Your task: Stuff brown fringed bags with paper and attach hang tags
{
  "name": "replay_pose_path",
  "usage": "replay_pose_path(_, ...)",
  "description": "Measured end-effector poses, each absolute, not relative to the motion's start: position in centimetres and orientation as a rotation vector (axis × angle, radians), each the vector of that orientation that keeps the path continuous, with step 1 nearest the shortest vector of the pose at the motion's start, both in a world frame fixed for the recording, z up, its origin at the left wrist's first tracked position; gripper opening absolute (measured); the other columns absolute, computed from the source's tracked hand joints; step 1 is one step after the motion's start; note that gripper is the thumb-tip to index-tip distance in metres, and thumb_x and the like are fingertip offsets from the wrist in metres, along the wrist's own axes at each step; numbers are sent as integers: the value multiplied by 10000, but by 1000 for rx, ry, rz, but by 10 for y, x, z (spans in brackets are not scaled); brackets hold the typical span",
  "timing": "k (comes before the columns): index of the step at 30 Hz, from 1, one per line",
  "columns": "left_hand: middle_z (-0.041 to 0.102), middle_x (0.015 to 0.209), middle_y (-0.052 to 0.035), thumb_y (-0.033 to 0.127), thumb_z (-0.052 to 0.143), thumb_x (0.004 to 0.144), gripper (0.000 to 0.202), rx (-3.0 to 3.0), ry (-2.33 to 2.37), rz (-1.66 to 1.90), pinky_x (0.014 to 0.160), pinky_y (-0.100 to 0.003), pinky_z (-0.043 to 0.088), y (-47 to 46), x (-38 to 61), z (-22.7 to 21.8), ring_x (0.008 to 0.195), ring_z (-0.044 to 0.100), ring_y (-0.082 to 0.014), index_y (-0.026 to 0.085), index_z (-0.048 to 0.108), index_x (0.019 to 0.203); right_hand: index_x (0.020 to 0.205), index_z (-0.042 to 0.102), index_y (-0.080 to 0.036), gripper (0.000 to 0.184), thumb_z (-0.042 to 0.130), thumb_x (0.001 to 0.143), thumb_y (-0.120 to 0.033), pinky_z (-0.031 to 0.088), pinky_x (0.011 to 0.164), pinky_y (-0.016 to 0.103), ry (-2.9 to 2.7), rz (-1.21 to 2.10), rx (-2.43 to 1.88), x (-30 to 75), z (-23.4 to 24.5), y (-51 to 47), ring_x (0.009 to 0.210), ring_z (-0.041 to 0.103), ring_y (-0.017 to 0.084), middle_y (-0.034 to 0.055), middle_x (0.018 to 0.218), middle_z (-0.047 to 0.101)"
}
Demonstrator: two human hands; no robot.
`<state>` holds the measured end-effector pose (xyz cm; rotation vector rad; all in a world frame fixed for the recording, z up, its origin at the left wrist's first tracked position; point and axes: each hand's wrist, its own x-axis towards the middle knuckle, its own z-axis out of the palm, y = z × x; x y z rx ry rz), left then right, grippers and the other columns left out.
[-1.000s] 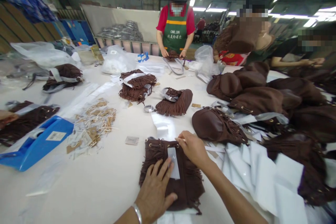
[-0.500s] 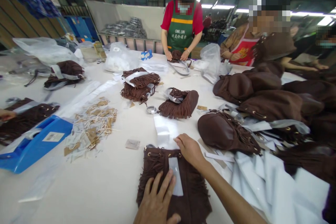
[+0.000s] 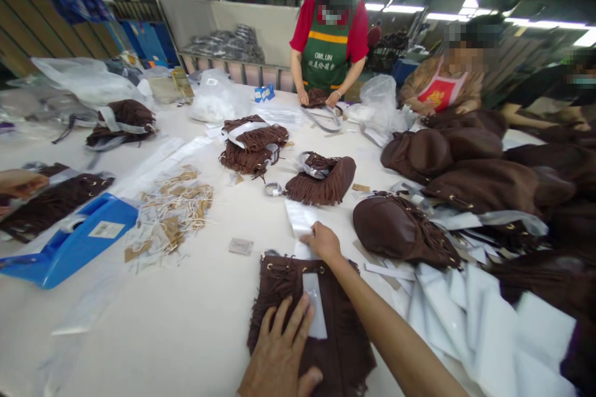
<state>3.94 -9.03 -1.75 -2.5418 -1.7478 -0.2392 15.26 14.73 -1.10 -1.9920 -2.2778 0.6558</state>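
Observation:
My left hand (image 3: pixel 282 344) lies flat with fingers spread on a dark brown fringed bag (image 3: pixel 344 335) in front of me. A white strip (image 3: pixel 315 307) rests on the bag's front, beside my fingertips, below a row of metal eyelets. Just beyond the bag's top edge, my right hand (image 3: pixel 325 240) is closed on the edge of a white sheet (image 3: pixel 298 216). The sheet stretches away from me over the table; its near end is partly hidden by the hand.
Left are a blue tape dispenser (image 3: pixel 93 232) and a pile of tags with strings (image 3: pixel 172 217). Brown bags (image 3: pixel 484 189) and white sheets (image 3: pixel 484 329) heap up at right. Fringed bags (image 3: pixel 254 142) lie ahead. A co-worker in a green apron (image 3: pixel 325 59) handles a bag across the table (image 3: pixel 186 322).
My right hand has shifted slightly, and the white sheet beneath it lies at a different angle. My left hand stays on the bag. The co-worker at right has lowered a brown bag.

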Motion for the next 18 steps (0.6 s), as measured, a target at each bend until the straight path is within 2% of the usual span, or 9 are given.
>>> replay_pose_path(4, 199, 1592, -22, 617, 613, 761, 971, -2604, -1752, -238, 1030, -470, 299, -93, 40, -12, 1328, 348, -345, 225, 174, 1533, 976, 592, -180, 305, 626, 826, -444, 395, 658, 279, -2229, 667, -2038, 171, -13, 147, 906, 657, 244, 91, 939, 708)
replay_pose_path(7, 206, 1590, -21, 624, 619, 754, 976, -2589, -1729, -242, 1022, -470, 306, -93, 40, -13, 1317, 358, -345, 218, 189, 1530, 1076, 586, -148, 389, 658, 805, -416, 428, 691, 297, -2213, 645, -2017, 172, -5, 148, 915, 658, 260, 117, 942, 707)
replay_pose_path(10, 239, 1582, -25, 657, 606, 748, 964, -2536, -1685, -273, 1002, -458, 325, -91, 39, -17, 1302, 373, -341, 220, 230, 1521, 1220, 556, -131, 394, 591, 867, -303, 462, 797, 320, -2203, 549, -1928, 174, 29, 134, 958, 656, 241, 134, 1003, 703)
replay_pose_path(12, 269, 1573, -25, 695, 584, 745, 951, -2495, -1634, -302, 982, -448, 346, -89, 38, -24, 1280, 394, -337, 221, 273, 1510, 1268, 560, -169, 347, 465, 944, -249, 492, 828, 306, -2234, 460, -1658, 185, 65, 107, 922, 670, 190, 97, 989, 716)
replay_pose_path(13, 288, 1567, -23, 712, 570, 746, 937, -2474, -1605, -323, 970, -445, 358, -89, 37, -30, 1267, 407, -336, 227, 300, 1501, 1272, 573, -195, 345, 413, 971, -250, 522, 790, 287, -2280, 418, -1432, 193, 84, 90, 867, 682, 167, 70, 946, 726)
replay_pose_path(15, 341, 1546, -7, 679, 563, 779, 836, -2411, -1554, -382, 946, -431, 380, -87, 37, -44, 1252, 428, -323, 264, 359, 1476, 1245, 613, -245, 326, 431, 975, -268, 562, 688, 253, -2468, 180, -1041, 216, 116, 52, 801, 697, 149, 42, 886, 734)
replay_pose_path(18, 414, 1503, 47, 441, 554, 888, 540, -2266, -1522, -465, 915, -397, 405, -85, 38, -69, 1250, 452, -271, 348, 451, 1410, 1093, 701, -260, 333, 433, 963, -410, 546, 424, 265, -2820, -421, -573, 249, 137, 21, 706, 705, 188, 41, 740, 715)
